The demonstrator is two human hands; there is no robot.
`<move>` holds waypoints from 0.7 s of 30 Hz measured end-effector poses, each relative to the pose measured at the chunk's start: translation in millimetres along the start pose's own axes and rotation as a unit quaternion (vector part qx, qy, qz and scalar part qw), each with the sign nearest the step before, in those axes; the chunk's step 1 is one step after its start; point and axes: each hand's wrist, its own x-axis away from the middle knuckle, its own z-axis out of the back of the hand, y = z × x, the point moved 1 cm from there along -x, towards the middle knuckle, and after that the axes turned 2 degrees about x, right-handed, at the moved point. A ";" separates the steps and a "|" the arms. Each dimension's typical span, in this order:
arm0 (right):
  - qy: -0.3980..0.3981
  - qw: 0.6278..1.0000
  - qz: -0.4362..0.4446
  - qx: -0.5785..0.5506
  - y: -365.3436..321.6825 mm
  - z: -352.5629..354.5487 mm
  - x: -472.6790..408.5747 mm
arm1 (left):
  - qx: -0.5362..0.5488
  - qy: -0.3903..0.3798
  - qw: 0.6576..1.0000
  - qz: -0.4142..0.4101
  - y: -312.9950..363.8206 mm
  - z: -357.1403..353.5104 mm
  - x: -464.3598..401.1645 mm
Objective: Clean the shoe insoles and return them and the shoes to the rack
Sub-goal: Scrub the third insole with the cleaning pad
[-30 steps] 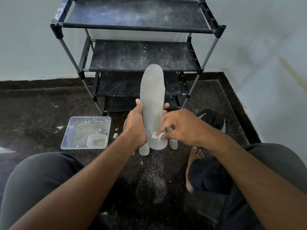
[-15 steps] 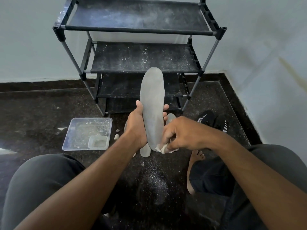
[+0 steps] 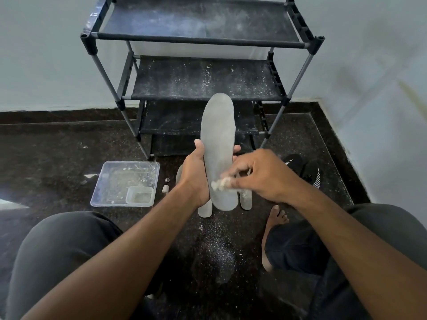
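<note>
Head view shows our left hand (image 3: 194, 179) gripping a grey insole (image 3: 218, 144) upright in front of the shoe rack (image 3: 203, 39), thumb on one edge and fingers curled round the other. Our right hand (image 3: 263, 174) pinches a small whitish wad (image 3: 220, 184) against the insole's heel end. We judge the wiping step is in hand. 2 more insoles (image 3: 246, 198) lie on the floor just behind, black shoes (image 3: 302, 169) to the right, a clear tray (image 3: 126, 183) to the left. Next we likely need to work the wad up toward the toe.
</note>
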 end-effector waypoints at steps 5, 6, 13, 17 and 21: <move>0.044 0.998 0.029 0.025 -2.4 -24.1 -12.1 | -0.021 0.010 1.000 0.007 -3.1 -3.7 -0.7; 0.019 0.999 0.028 0.025 -2.2 -28.0 -11.3 | -0.015 0.007 1.000 0.009 -1.7 -1.4 -2.9; -0.074 0.997 0.012 0.023 -1.8 -15.9 -1.8 | 0.021 0.004 1.000 0.014 1.5 9.9 -13.9; 0.020 0.999 0.038 0.027 -1.4 -19.0 -12.6 | 0.004 0.003 1.000 0.006 1.6 3.4 -14.5; -0.195 0.980 -0.002 0.038 -1.4 -17.1 -7.0 | 0.034 0.014 0.999 0.015 6.5 11.9 -19.5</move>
